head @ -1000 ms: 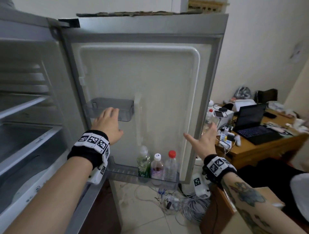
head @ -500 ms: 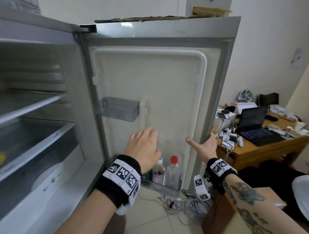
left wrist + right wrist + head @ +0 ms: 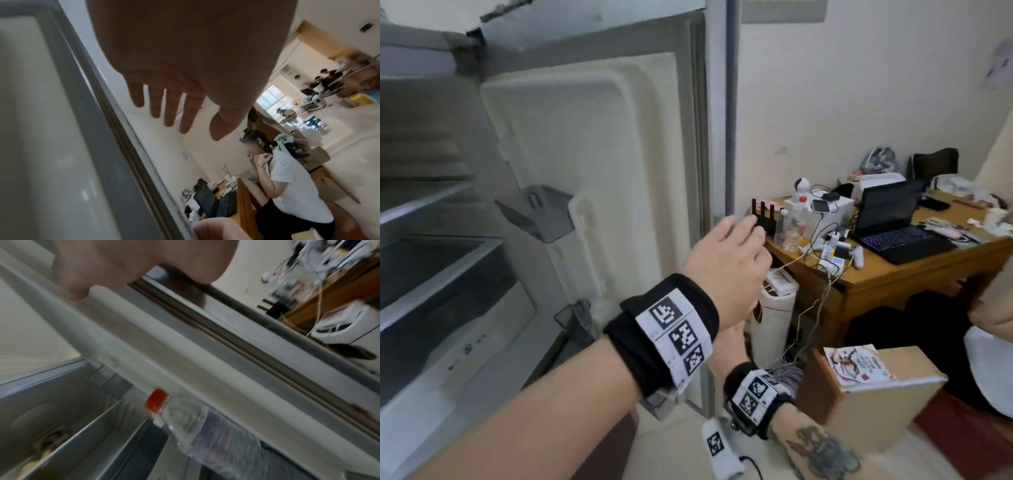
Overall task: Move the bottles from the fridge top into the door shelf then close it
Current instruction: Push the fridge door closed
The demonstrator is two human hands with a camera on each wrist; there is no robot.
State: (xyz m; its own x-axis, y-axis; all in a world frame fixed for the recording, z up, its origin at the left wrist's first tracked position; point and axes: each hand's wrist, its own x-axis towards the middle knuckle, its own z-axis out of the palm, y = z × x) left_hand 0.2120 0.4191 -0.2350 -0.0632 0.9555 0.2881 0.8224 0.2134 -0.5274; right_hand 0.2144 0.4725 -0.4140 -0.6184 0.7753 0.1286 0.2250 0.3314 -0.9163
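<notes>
The fridge door (image 3: 592, 154) stands partly swung in, seen almost edge-on. My right hand (image 3: 131, 272) grips its free edge low down, thumb on the inner lining and fingers behind the edge; in the head view only its back (image 3: 726, 346) shows below my left wrist. My left hand (image 3: 726, 253) is open with straight, spread fingers (image 3: 170, 113) beside the door edge, holding nothing. A clear bottle with a red cap (image 3: 185, 423) stands in the lower door shelf (image 3: 575, 315). My left arm hides the bottles in the head view.
The fridge interior with shelves (image 3: 431, 246) is open on the left. A small grey door bin (image 3: 541, 212) sits higher up. Right of the door stand a wooden desk (image 3: 893, 274) with a laptop (image 3: 893, 226) and cables, a white appliance (image 3: 774, 318), and a cardboard box (image 3: 869, 401). A seated person (image 3: 292, 186) is nearby.
The door has swung in toward the fridge. My right hand has taken hold of its edge. My left hand moved right to the door edge and now covers the bottles.
</notes>
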